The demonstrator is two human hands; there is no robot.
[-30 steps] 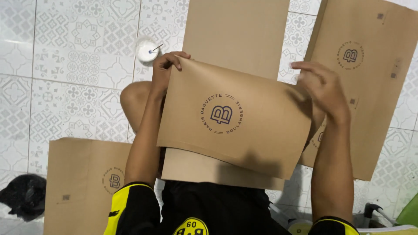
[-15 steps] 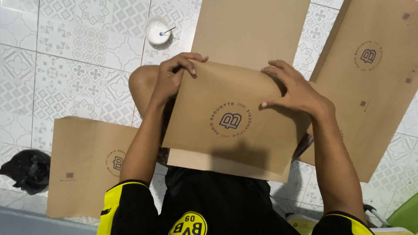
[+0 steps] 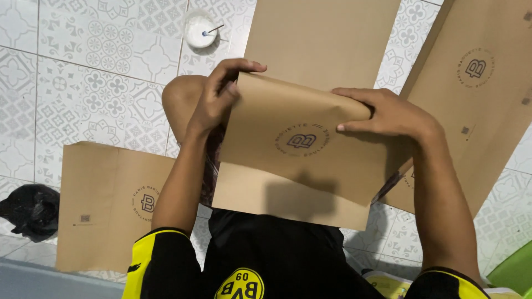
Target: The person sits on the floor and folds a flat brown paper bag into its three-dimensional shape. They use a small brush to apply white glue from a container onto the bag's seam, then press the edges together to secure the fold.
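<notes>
A brown paper sheet bearing a round printed emblem is held above the lap, gripped at both upper corners. The left hand is closed over the upper left corner, the fingers curled over the top edge and the thumb set against the near face. The right hand is laid over the upper right part, fingers spread flat along what appears to be a fold line, the thumb underneath; the paper is pinched there, not loosely carried. Under the grip, a lower plain layer of the same paper projects toward the body, so the sheet is judged to be folded over on itself, with the fold being pressed but not seen to be finished; no glued or closed seam can be confirmed. Beyond the grip, a long brown sheet is laid flat on the patterned tile floor. To the right of the grip, another printed sheet lies at an angle. Left of and below the left hand, a further printed sheet lies flat, with a black bundle just beside it. Beyond the left hand, a small white dish with a stick in it stands well apart, untouched.
</notes>
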